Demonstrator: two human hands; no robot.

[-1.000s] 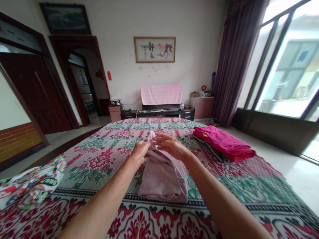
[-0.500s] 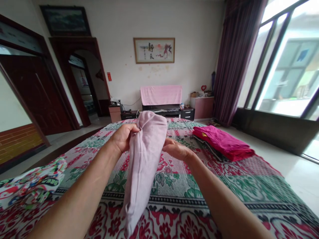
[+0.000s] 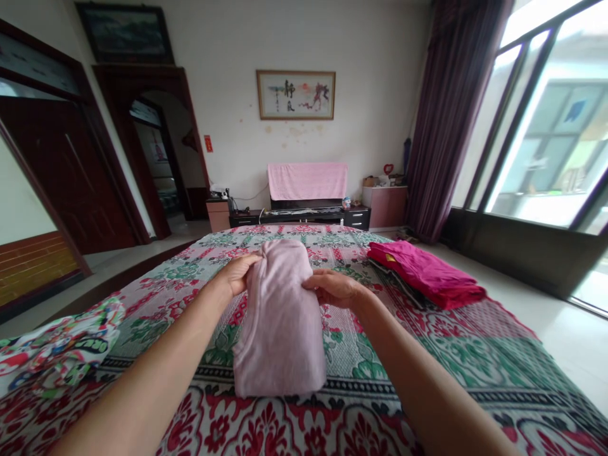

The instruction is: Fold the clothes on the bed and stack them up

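Observation:
A folded pale pink garment [image 3: 282, 329] is in front of me over the bed, a seam running down its left side. My left hand [image 3: 240, 271] pinches its upper left edge, fingers closed on the cloth. On the opposite side, my right hand [image 3: 335, 288] grips the right edge between thumb and fingers. The garment's lower end spreads wide above the patterned bedspread [image 3: 370, 405]; whether it touches the bedspread all along I cannot tell. What kind of garment it is does not show clearly.
To the right lies a stack of folded clothes [image 3: 427, 272], bright pink on top and dark beneath. A crumpled multicoloured printed cloth [image 3: 61, 348] rests at the left. Beyond the bed stand a low black cabinet [image 3: 358, 218] and a pink cloth cover [image 3: 308, 181].
The garment's top has come down, and its narrow hanging lower end is now drawn up and spread into a wider shape. My right hand has closed on its right edge.

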